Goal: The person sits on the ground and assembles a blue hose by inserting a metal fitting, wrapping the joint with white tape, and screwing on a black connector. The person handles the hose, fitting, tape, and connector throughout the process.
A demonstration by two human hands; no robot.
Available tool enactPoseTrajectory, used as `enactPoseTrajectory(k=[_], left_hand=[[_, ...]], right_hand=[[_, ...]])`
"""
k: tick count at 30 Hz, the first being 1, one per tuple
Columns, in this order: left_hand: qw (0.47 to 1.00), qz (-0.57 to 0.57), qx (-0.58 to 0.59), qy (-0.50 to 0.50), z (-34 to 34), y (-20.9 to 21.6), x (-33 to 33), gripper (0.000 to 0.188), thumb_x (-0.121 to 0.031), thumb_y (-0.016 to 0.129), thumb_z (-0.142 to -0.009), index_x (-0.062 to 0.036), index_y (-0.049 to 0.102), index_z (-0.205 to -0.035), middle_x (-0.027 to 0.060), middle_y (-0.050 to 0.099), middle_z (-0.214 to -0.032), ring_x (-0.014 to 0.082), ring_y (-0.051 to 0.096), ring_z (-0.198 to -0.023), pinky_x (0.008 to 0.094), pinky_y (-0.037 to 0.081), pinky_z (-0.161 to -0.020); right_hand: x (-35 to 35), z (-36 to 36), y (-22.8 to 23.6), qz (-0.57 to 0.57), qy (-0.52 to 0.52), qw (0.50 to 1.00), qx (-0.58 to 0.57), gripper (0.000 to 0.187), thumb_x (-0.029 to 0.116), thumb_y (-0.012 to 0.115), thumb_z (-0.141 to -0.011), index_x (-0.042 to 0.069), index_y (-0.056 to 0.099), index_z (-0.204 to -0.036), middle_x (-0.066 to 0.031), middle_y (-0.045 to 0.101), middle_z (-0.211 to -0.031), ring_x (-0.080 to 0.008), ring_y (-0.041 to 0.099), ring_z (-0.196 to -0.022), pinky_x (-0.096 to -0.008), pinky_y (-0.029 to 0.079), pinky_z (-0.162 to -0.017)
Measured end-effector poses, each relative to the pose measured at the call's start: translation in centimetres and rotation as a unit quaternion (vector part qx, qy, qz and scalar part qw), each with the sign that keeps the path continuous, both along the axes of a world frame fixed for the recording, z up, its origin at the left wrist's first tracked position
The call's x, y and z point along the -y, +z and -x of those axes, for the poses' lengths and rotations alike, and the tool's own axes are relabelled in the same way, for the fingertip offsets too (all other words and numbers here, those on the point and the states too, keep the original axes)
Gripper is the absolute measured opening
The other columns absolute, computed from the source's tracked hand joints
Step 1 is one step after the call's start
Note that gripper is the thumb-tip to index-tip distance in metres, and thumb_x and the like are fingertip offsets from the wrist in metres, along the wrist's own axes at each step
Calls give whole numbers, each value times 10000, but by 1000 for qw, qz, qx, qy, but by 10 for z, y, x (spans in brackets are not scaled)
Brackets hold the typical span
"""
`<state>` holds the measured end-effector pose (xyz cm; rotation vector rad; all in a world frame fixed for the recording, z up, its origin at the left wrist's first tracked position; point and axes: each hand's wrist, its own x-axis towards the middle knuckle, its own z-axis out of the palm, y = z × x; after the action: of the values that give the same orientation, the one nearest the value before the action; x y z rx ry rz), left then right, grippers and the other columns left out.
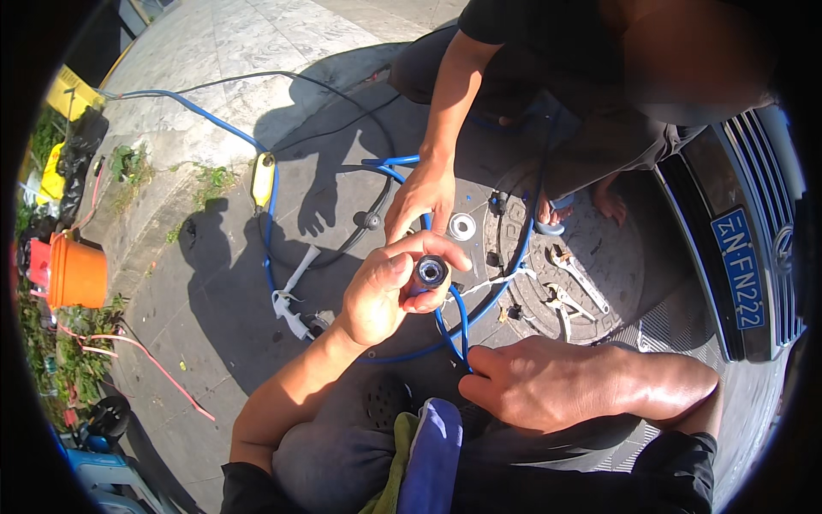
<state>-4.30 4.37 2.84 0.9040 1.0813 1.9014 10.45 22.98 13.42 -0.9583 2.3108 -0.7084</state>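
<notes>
My left hand (370, 295) is wrapped round a black cylindrical fitting (431, 271), its open end facing up and showing a metal ring inside. To the right and nearer, my right hand (539, 383) is closed, thumb and fingers pinching a thin blue hose (464, 330). That hose runs up from the pinch toward the fitting; my left fingers hide how they join. Just beyond my left hand, a co-worker's hand (424, 199) reaches down beside a blue hose section; whether it grips it, I cannot tell. A white tape roll (462, 227) lies on the ground close by.
Adjustable wrenches (565, 301) lie on a round manhole cover (616, 257) at right. A white spray gun (293, 315) and a yellow-green box on a cable (263, 180) lie left. A car front (728, 248) stands right, an orange bucket (77, 272) far left. Blue hose loops cross the paving.
</notes>
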Motion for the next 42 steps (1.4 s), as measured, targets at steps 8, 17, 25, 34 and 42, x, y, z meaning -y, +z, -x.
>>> enactPoseTrajectory(k=[8, 17, 25, 34, 42], left_hand=[[1000, 4, 14, -5, 0, -1, -1, 817, -675, 410, -1061, 103, 611, -1212, 18, 449, -613, 100, 369, -529, 285, 304, -528], [999, 1, 40, -19, 1, -4, 2, 793, -672, 476, -1030, 82, 614, -1234, -15, 484, -709, 71, 417, -586, 236, 304, -557], [1000, 4, 24, 5, -2, -6, 1, 888, -793, 507, -976, 37, 621, -1273, -31, 490, -721, 51, 426, -614, 224, 317, -565], [1000, -20, -4, 17, -7, 6, 3, 629, -558, 634, -1033, 50, 598, -1191, 17, 540, -756, 61, 449, -620, 225, 357, -577], [999, -6, 29, -12, -7, 11, 7, 605, -547, 628, -1042, 45, 582, -1159, 14, 515, -720, 68, 427, -608, 229, 331, -564]], right_hand=[[1, 3, 3, -9, 3, 1000, 24, 271, 137, 656, -977, -106, 611, -1088, -246, 601, -969, -359, 717, -707, -420, 585, -591], [2, 3, 0, -7, 6, 1000, 23, 280, 138, 659, -983, -112, 612, -1102, -249, 602, -974, -352, 718, -717, -417, 586, -587], [2, 4, 0, -8, 7, 1000, 20, 287, 134, 660, -975, -115, 613, -1107, -248, 606, -974, -354, 719, -718, -417, 590, -594], [1, 6, -1, -5, 11, 1000, 8, 267, 126, 648, -956, -114, 613, -1068, -248, 608, -942, -371, 716, -716, -427, 584, -591], [0, 7, -4, 3, 9, 1000, -3, 256, 112, 642, -937, -115, 607, -1050, -244, 606, -913, -365, 705, -672, -430, 563, -554]])
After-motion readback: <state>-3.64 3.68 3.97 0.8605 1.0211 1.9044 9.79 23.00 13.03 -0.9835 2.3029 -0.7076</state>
